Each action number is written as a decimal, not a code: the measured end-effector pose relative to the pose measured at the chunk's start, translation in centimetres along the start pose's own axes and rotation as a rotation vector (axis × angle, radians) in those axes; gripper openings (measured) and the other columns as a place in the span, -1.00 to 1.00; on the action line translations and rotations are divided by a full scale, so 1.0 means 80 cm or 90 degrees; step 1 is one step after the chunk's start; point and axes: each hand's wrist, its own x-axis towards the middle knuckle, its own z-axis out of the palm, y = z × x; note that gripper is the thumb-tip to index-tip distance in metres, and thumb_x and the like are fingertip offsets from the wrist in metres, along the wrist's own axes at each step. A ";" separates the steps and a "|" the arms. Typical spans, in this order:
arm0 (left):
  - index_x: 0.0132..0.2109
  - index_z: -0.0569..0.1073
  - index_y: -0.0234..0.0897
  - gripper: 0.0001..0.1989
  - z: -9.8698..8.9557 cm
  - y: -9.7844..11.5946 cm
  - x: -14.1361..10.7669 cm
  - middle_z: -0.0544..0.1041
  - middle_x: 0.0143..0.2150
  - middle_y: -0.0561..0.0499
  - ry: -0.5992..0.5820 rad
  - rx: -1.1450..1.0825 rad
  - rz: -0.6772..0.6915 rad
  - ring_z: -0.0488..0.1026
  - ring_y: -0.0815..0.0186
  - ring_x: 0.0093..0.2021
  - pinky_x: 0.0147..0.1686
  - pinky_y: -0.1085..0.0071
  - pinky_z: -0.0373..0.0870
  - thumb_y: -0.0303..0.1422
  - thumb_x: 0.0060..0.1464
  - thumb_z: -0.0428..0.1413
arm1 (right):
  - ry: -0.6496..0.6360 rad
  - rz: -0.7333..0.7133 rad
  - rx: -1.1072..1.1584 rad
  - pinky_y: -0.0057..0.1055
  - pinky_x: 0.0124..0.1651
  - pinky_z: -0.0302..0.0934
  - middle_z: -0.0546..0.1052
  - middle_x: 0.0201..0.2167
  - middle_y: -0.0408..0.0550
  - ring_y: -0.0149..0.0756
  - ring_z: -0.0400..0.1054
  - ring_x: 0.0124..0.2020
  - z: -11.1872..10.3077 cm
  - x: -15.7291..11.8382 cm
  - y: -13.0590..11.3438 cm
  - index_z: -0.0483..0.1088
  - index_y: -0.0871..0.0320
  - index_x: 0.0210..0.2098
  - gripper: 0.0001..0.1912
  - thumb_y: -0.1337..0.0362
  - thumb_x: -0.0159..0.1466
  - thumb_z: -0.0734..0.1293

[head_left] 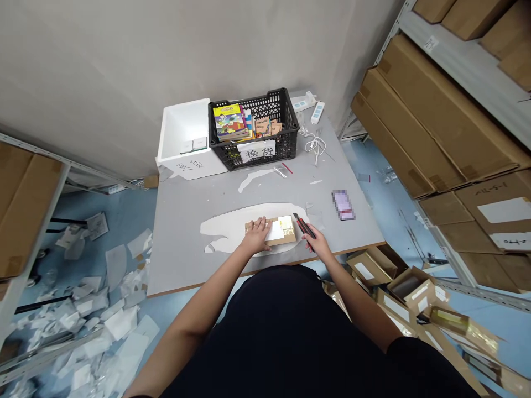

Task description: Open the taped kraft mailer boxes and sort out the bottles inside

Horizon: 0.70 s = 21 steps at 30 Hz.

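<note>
Left hand, carton, utility knife, right hand.
I see left fingers slightly apart atop the carton on the table, right fingers clamped on the utility knife; excess force, I judge, could slip the blade leftward into the left hand.

At the back of your worktop, a black crate of books stands beside a white foam box. You have a pixelated phone and white cable at right, torn packaging on the floor at left, and large cartons shelved to your right.
</note>
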 end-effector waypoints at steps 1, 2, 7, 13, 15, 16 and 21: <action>0.38 -0.07 -0.30 0.11 0.001 0.000 0.004 -0.07 0.41 -0.42 -0.006 -0.003 0.005 -0.16 -0.11 0.41 0.30 -0.10 -0.23 -0.06 -0.19 0.32 | -0.011 0.008 -0.005 -0.55 -0.75 0.09 0.53 -0.37 -0.13 -0.46 0.28 -0.68 -0.002 -0.006 0.004 0.15 0.12 0.29 -0.23 0.14 0.11 0.35; 0.38 -0.06 -0.31 0.11 0.001 0.000 0.007 -0.06 0.41 -0.42 -0.008 -0.007 0.010 -0.15 -0.11 0.41 0.30 -0.10 -0.24 -0.05 -0.19 0.32 | -0.021 0.014 -0.005 -0.55 -0.75 0.09 0.54 -0.36 -0.12 -0.47 0.27 -0.69 -0.003 -0.012 0.007 0.16 0.12 0.29 -0.24 0.15 0.11 0.35; 0.38 -0.06 -0.27 0.08 0.001 0.000 0.011 0.01 0.39 -0.37 -0.002 -0.013 0.024 -0.11 -0.12 0.40 0.31 -0.08 -0.23 -0.03 -0.17 0.28 | -0.023 0.038 -0.004 -0.55 -0.77 0.07 0.53 -0.34 -0.09 -0.46 0.27 -0.68 -0.006 -0.027 0.013 0.19 0.10 0.29 -0.28 0.20 0.14 0.33; 0.39 -0.06 -0.33 0.10 0.000 0.004 0.008 0.04 0.37 -0.38 0.004 0.012 0.022 -0.05 -0.11 0.37 0.31 -0.05 -0.22 0.00 -0.18 0.27 | -0.062 0.038 -0.090 -0.58 -0.72 0.09 0.46 -0.44 -0.20 -0.54 0.20 -0.71 -0.023 -0.027 0.010 0.16 0.03 0.31 -0.33 0.26 0.21 0.29; 0.38 -0.04 -0.33 0.09 0.001 0.004 0.008 0.05 0.36 -0.38 0.013 0.014 0.028 -0.04 -0.11 0.36 0.30 -0.05 -0.20 0.01 -0.17 0.26 | -0.085 0.037 -0.111 -0.60 -0.72 0.05 0.42 -0.50 -0.24 -0.55 0.16 -0.73 -0.029 -0.025 0.006 0.15 0.01 0.32 -0.34 0.25 0.23 0.28; 0.38 -0.03 -0.32 0.08 0.001 0.004 0.008 0.06 0.36 -0.37 0.018 0.014 0.030 -0.03 -0.12 0.36 0.30 -0.05 -0.19 0.01 -0.17 0.26 | -0.094 0.038 -0.119 -0.61 -0.73 0.02 0.40 -0.52 -0.26 -0.55 0.14 -0.74 -0.032 -0.024 0.003 0.14 0.00 0.32 -0.35 0.25 0.24 0.27; 0.38 0.00 -0.33 0.06 0.004 0.003 0.008 0.09 0.34 -0.36 0.038 0.012 0.029 -0.02 -0.13 0.34 0.29 -0.05 -0.16 0.00 -0.17 0.25 | -0.122 0.048 -0.144 -0.61 -0.73 -0.03 0.31 -0.60 -0.31 -0.56 0.07 -0.76 -0.040 -0.023 -0.012 0.10 0.00 0.34 -0.36 0.29 0.28 0.25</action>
